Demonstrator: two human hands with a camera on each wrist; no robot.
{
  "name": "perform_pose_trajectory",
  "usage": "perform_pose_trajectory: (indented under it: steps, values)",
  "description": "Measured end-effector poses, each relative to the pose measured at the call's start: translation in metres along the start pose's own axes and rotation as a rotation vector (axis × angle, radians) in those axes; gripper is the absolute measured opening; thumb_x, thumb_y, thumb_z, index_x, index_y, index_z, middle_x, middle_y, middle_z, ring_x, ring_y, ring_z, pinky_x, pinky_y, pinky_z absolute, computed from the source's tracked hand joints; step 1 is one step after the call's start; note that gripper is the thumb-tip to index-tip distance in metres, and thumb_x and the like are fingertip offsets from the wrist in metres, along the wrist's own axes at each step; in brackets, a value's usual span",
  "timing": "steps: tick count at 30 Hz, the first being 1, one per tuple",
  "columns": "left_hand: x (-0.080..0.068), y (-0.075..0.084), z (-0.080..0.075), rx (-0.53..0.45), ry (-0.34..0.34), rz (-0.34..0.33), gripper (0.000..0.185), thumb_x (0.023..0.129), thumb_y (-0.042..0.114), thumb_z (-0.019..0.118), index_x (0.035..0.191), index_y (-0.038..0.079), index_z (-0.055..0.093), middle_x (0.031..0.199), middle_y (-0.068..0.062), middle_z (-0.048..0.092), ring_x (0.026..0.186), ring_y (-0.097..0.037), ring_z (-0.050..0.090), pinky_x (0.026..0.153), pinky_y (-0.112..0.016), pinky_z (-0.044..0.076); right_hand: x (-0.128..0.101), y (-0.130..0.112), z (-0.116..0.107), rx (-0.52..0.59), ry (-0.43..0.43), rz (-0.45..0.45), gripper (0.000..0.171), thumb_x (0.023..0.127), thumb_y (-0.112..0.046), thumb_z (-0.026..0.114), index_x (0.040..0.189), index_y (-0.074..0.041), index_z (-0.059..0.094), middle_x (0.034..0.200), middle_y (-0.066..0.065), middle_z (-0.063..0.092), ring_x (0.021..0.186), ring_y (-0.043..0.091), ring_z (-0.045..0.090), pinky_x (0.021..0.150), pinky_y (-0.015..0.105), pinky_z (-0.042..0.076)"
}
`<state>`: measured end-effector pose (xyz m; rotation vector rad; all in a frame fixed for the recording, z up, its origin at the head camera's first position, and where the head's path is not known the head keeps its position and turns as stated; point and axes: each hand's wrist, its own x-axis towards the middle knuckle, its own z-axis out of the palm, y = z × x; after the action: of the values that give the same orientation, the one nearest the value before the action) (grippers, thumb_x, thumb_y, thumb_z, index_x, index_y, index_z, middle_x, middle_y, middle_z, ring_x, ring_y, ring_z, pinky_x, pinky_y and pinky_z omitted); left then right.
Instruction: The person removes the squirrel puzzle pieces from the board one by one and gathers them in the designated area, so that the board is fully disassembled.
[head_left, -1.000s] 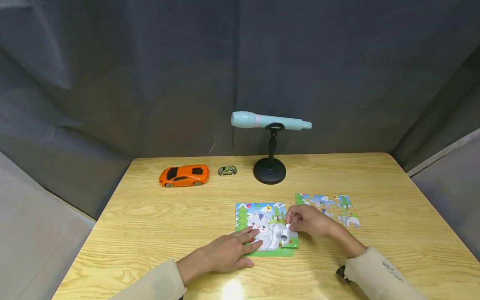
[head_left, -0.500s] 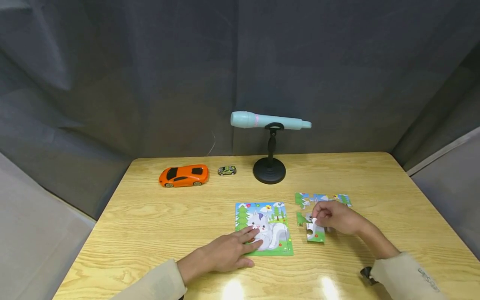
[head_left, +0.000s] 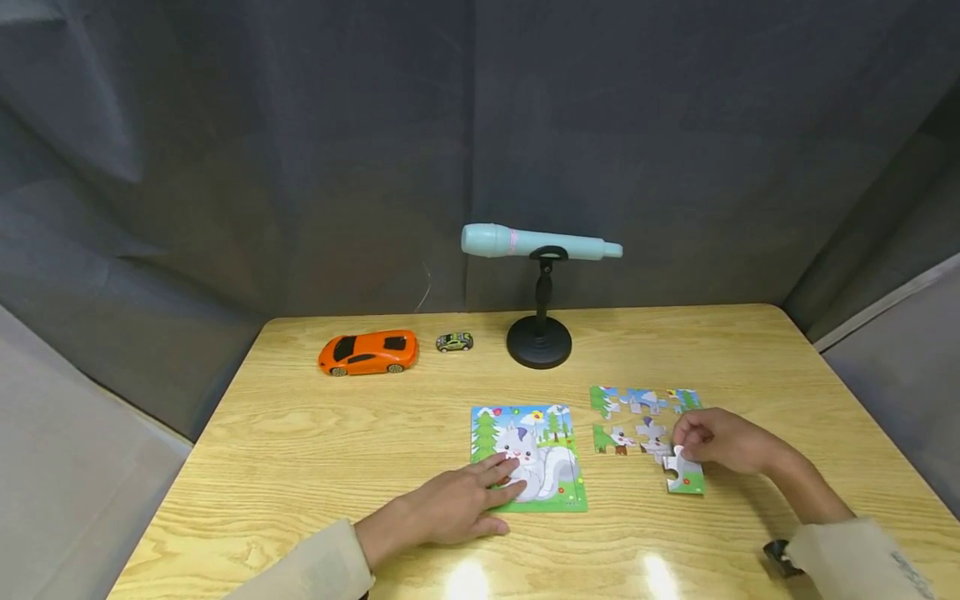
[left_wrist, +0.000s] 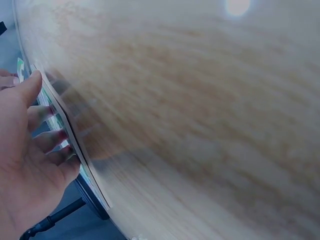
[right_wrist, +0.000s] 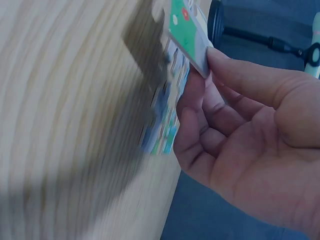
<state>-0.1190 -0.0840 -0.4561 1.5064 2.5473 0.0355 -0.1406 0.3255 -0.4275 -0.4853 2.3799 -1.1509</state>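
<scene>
In the head view my left hand (head_left: 453, 502) lies with outstretched fingers on the lower left part of a puzzle board (head_left: 555, 473) printed with a white animal. Its fingers hide some of the picture. To the right, my right hand (head_left: 726, 442) pinches a puzzle piece (head_left: 686, 477) between thumb and fingers. Green with flowers and grey-white, that piece (right_wrist: 186, 30) is raised and tilted above the table in the right wrist view. Several other puzzle pieces (head_left: 613, 437) lie in rough rows just left of and behind the right hand, which covers some of them.
A light blue microphone (head_left: 555, 243) rests on a black stand (head_left: 538, 343) behind the board. Farther left stand a small patterned toy car (head_left: 454, 342) and a larger orange toy car (head_left: 367, 352). The wooden table (head_left: 337, 450) ends at a dark curtain (head_left: 360, 167).
My right hand has carried the puzzle piece rightward, from over the board's lower right corner to beside the loose pieces. The left hand has stayed on the board.
</scene>
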Motion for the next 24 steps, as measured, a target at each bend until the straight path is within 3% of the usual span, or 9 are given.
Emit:
perform_pose_trajectory:
  steps: [12,18,24]
  values:
    - [0.000,-0.001,0.000,-0.015,-0.005,0.005,0.058,0.099,0.048,0.038,0.148,0.017,0.035,0.156,-0.011,0.027,0.145,-0.027,0.025,0.115,-0.036,0.030,-0.015,0.022,-0.011,0.011,-0.009,0.040,0.012,0.086,0.002,0.059,0.094,0.010,0.055,0.075,-0.001,0.050,0.066,0.002,0.045,0.057,0.022,0.042]
    - [0.000,-0.002,-0.001,-0.024,-0.011,0.003,0.058,0.099,0.048,0.038,0.148,0.017,0.035,0.156,-0.011,0.027,0.145,-0.028,0.025,0.114,-0.037,0.030,-0.016,0.025,-0.009,-0.048,0.063,0.125,0.011,0.083,0.003,0.061,0.092,0.007,0.057,0.076,0.003,0.051,0.065,0.004,0.045,0.057,0.021,0.043]
    - [0.000,-0.001,-0.001,-0.030,-0.011,0.006,0.058,0.099,0.047,0.038,0.148,0.017,0.035,0.156,-0.011,0.028,0.145,-0.028,0.025,0.114,-0.037,0.031,-0.016,0.024,-0.008,-0.181,0.160,0.228,0.014,0.079,-0.002,0.068,0.090,0.002,0.060,0.076,0.003,0.054,0.069,0.010,0.046,0.060,0.022,0.041]
